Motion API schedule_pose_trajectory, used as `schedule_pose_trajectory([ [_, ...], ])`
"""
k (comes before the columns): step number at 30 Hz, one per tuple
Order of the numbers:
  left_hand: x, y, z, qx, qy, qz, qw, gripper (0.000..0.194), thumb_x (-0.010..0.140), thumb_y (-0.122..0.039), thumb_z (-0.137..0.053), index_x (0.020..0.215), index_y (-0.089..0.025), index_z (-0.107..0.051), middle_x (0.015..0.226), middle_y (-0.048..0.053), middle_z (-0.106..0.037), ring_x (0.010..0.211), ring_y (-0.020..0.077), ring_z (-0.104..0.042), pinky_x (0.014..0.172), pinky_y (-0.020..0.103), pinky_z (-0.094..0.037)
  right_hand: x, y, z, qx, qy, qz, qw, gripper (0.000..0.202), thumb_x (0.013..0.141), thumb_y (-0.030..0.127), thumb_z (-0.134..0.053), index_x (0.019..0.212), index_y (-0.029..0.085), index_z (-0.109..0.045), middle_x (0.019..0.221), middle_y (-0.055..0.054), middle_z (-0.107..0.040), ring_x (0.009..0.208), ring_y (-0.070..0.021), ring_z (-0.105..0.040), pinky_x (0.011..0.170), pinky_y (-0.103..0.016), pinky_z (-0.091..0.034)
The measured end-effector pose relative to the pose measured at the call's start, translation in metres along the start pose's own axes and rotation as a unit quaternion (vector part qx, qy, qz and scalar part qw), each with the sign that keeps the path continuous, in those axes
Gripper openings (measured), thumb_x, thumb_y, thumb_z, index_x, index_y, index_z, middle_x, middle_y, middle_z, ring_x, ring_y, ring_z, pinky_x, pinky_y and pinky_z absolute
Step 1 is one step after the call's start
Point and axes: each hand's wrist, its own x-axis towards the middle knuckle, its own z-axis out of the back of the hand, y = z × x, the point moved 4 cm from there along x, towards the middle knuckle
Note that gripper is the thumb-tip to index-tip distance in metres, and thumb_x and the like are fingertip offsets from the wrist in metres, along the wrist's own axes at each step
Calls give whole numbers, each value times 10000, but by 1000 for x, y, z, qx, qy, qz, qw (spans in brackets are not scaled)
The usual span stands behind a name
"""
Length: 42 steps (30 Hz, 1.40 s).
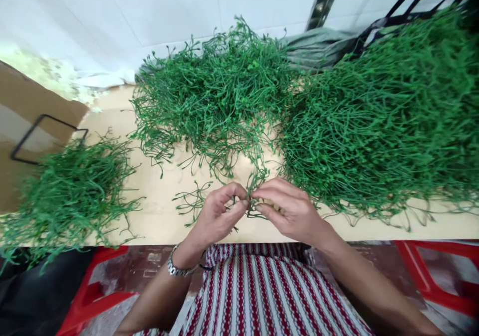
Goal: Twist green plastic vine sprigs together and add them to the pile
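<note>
Above the table's front edge, my left hand (220,211) and my right hand (290,209) meet with thumbs and fingers pinched together. Between the fingertips are thin green stems (256,180) with small knobbed tips, plastic-looking. Both hands grip them; my fingers partly hide the exact point of contact. A few loose green stems (190,201) lie on the table beside my left hand. Just beyond my hands is a tangled heap of the same stems (220,86). A larger, denser heap (381,126) spreads to the right of my right hand.
A smaller stem pile (78,186) overhangs the front edge of the pale table (157,226) at left. Behind it stand a cardboard box (33,101) and a black wire frame (28,135). Grey-green cloth (322,49) lies by the white wall. Red stools (430,271) flank me below.
</note>
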Motion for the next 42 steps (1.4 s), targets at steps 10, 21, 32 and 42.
schedule_pose_trajectory([
  [10,5,9,-10,-113,-95,29,989,54,727,-194,-607,704,-155,-578,643,-16,-503,595,95,-429,542,209,-337,-12,-4,-9,30,-75,-52,995,79,779,139,-558,812,197,-516,843,-50,-589,812,-160,-562,705,-313,-470],
  [21,5,18,-14,-196,-74,51,976,71,697,-183,-655,712,-153,-593,642,-18,-498,570,77,-406,525,198,-335,-21,-28,-16,173,-80,-221,957,46,814,214,-543,841,185,-519,744,-2,-571,606,-91,-531,523,-187,-430],
  [32,4,19,-19,-178,-55,49,981,96,709,-161,-630,651,-142,-555,602,-36,-455,563,66,-379,522,192,-308,-13,-18,-13,129,14,-138,982,208,881,230,-443,1067,180,-521,942,-40,-595,814,-115,-569,686,-208,-449],
  [42,3,19,-19,-110,-21,79,991,114,683,-203,-645,653,-125,-568,582,-33,-458,558,73,-386,528,204,-311,-11,-12,-11,-66,15,-9,998,163,862,141,-429,925,116,-578,764,-66,-579,711,-142,-520,641,-256,-423],
])
